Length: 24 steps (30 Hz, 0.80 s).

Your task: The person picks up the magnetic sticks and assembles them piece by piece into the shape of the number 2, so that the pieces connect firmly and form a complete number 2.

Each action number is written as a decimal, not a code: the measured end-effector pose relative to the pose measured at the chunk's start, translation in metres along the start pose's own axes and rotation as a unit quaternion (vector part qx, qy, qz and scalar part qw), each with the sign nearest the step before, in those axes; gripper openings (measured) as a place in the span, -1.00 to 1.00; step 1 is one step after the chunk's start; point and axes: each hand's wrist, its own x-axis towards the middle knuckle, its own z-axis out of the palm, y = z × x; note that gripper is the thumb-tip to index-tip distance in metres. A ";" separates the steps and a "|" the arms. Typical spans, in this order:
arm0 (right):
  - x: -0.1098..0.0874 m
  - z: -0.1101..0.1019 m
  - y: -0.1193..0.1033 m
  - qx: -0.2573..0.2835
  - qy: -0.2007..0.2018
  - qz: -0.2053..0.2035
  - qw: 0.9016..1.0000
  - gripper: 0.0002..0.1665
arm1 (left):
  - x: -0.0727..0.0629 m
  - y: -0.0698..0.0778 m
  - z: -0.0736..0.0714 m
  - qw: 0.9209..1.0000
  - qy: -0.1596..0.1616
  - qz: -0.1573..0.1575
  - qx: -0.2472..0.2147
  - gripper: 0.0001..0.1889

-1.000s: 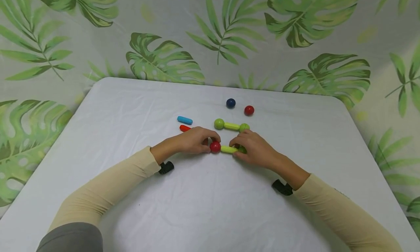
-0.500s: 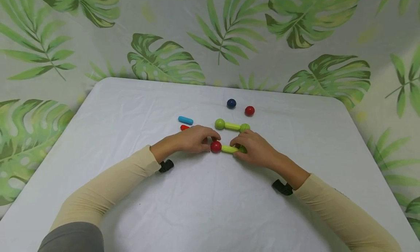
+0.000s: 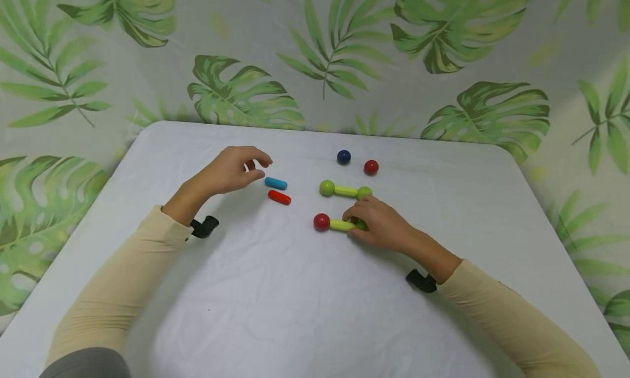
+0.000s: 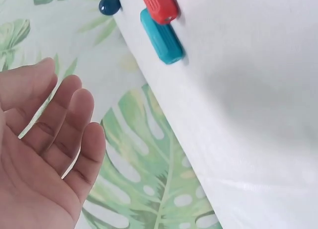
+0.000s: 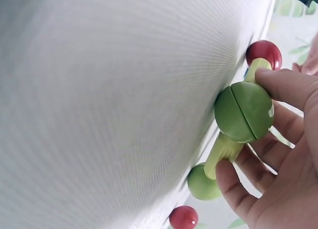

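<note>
In the head view my left hand (image 3: 231,169) is in the air left of a blue rod (image 3: 276,184), its fingers loosely bent around nothing. A red rod (image 3: 279,197) lies just in front of the blue one. My right hand (image 3: 381,225) pinches a yellow-green rod (image 3: 340,225) between thumb and fingers, close to its right end. A red ball (image 3: 322,222) is joined to that rod's left end. A green ball (image 5: 243,112) caps the other end, partly hidden by the hand in the head view but plain in the right wrist view.
Behind the held piece lies a similar yellow-green rod (image 3: 346,191) with a green ball (image 3: 327,188) at each end, close to my right fingers. Farther back rest a dark blue ball (image 3: 344,157) and another red ball (image 3: 371,167). A leaf-patterned cloth (image 3: 246,93) hangs beyond the white table (image 3: 275,296).
My left hand has left the red ball and moved left and away from me, uncovering the red rod. My right hand has stayed on the yellow-green rod.
</note>
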 end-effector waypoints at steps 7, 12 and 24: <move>0.001 0.001 -0.001 -0.004 -0.002 0.002 1.000 -0.72 | -0.008 -0.005 -0.008 1.000 -0.009 -0.013 0.008 -0.72; -0.001 0.001 -0.001 -0.007 -0.005 0.000 1.000 -0.70 | -0.007 -0.004 -0.001 1.000 -0.026 -0.013 0.007 -0.71; -0.002 0.001 -0.001 0.003 -0.009 0.011 1.000 -0.72 | -0.004 0.005 0.016 0.999 -0.047 -0.012 0.006 -0.74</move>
